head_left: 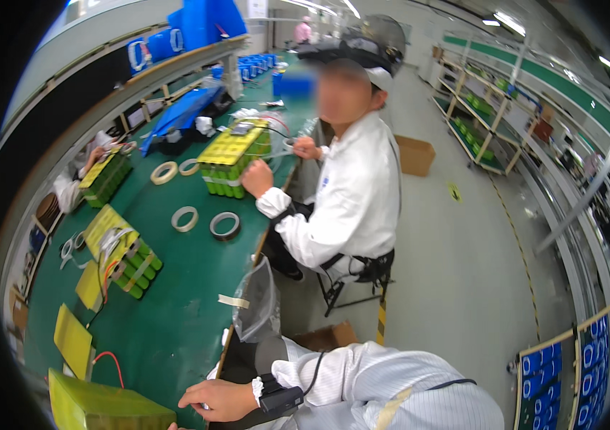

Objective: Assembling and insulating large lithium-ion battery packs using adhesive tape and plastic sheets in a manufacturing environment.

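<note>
Yellow pack [108, 403], one: near left on the tabletop [183, 322], cut off by the lower edge. Left hand [173, 426], one: a fingertip only, rest out of view; grip cannot be told. Right hand [222, 400], one: just right of the pack, fingers half-curled; whether its grip is closed on anything cannot be made out. Boards [74, 342], two, yellow: beyond the pack, left. Green packs [136, 269], three: farther off. Tape rolls [225, 226], four: mid-tabletop. Co-worker [355, 186], one: far right, a hand against the rightmost green pack.
</note>
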### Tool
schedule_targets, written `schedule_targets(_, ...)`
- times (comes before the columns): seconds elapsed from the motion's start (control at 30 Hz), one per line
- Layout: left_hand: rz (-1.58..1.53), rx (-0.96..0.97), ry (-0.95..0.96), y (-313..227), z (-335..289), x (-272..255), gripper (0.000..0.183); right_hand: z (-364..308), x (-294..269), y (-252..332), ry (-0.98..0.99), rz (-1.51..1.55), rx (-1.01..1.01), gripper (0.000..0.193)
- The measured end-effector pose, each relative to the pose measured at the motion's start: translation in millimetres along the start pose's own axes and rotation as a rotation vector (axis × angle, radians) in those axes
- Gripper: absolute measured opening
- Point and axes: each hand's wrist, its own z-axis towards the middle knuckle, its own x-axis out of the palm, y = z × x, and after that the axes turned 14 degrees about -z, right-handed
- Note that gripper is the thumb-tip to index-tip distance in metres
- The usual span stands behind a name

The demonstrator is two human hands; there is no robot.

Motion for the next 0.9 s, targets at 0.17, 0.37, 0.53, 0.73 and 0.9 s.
schedule_targets(0.17, -0.011, 0.368, -0.003, -19.3, 7.6, -11.6, 0.019, 21.2, 25.7, 2.8, 0.044, 0.009, -0.031, 0.031)
schedule_targets(0.37, 0.25, 0.541, 0.046, -56.4, 6.1, -67.9, 0.04, 48.9, 0.6, 20.2, -0.054, -0.171, -0.031, 0.028)
schedule_targets(0.53, 0.829, 0.556, -0.189, -93.9, 5.0, -118.2, 0.042, 76.5, 39.7, 32.9, -0.181, -0.173, -0.102, 0.023)
schedule_targets(0.73, 1.066, 0.625, -0.283, -91.7, 62.9, -128.3, 0.06, 96.5, 66.8, 42.1, -0.313, -0.159, -0.187, 0.029)
schedule_targets(0.9, 1.121, 0.625, -0.229, -90.0, 76.0, -116.6, 0.063, 111.4, 54.9, 51.1, -0.381, -0.132, -0.271, 0.039)
